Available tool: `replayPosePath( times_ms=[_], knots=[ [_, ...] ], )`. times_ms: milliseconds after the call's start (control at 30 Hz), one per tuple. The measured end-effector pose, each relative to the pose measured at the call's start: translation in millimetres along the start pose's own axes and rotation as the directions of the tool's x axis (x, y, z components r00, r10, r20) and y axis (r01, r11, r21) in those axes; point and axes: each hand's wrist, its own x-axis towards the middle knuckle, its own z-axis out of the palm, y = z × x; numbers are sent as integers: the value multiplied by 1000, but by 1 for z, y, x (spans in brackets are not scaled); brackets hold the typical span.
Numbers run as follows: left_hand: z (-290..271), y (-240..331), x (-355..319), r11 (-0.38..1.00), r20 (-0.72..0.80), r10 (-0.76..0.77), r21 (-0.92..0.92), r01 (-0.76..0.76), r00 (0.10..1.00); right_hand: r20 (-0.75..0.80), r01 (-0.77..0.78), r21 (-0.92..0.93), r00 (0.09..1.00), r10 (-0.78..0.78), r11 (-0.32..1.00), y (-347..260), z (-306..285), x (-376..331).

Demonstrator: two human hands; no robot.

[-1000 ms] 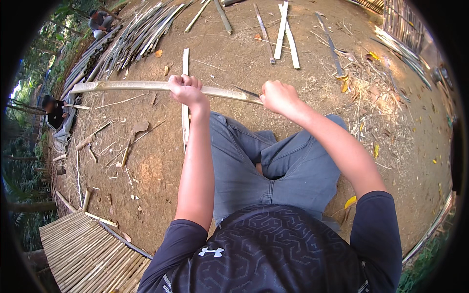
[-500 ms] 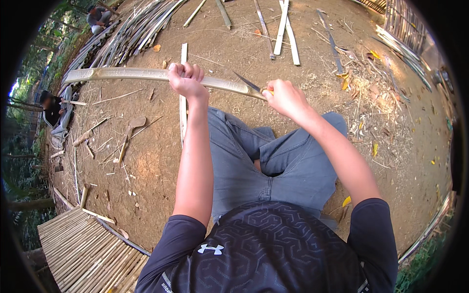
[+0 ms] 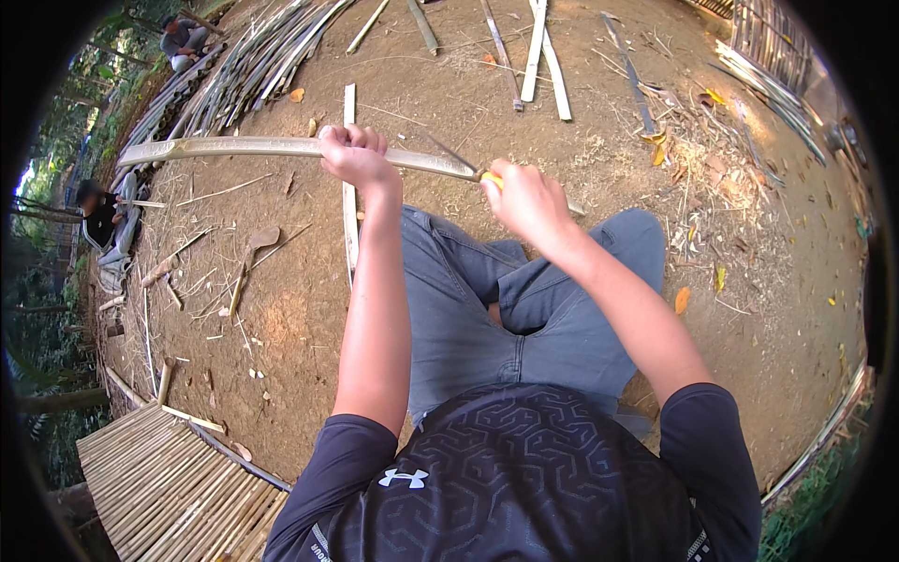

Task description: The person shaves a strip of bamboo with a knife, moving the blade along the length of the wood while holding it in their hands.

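A long, pale split bamboo strip [image 3: 245,147] lies crosswise in front of me, above my knees, bowing a little. My left hand [image 3: 356,157] is wrapped round its middle. Toward the strip's right end, my right hand [image 3: 529,201] grips a knife [image 3: 491,179] by its yellow handle. The thin dark blade points up and left, beside the strip's upper face; whether it touches there I cannot tell. A short end of the strip shows past my right hand, and the part beneath that hand is hidden.
Another bamboo strip [image 3: 350,225] lies on the dirt below my left hand. Farther off are loose strips [image 3: 536,51], a pile of bamboo [image 3: 267,70], a wooden mallet-like piece [image 3: 248,262] and shavings [image 3: 698,178]. A slatted bamboo platform [image 3: 178,478] stands lower left. Two people [image 3: 101,211] [image 3: 183,42] sit at the left.
My right hand and the knife have moved left along the strip, baring a bit of its right end. My left hand keeps its hold in nearly the same place.
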Motion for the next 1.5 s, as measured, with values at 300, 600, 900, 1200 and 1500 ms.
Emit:
replayPosePath(
  times_ms=[300,600,900,1200,1500],
  knots=[
    [4,1,3,1000,-14,14,23,-13,1000,-6,-57,62,998,58,996,17,10,-1],
    [-2,2,-2,1000,46,14,21,-15,999,17,-94,-22,995,95,995,30,13,14],
    [-7,-1,8,1000,36,-7,1,7,999,-109,6,-22,994,-8,1000,0,22,-11],
    [-6,2,-1,999,10,9,42,-9,1000,-103,20,33,995,-16,999,14,12,-18],
    [6,1,-2,1000,35,0,21,-1,999,-163,19,-3,986,-20,1000,18,14,-28]
  ],
)
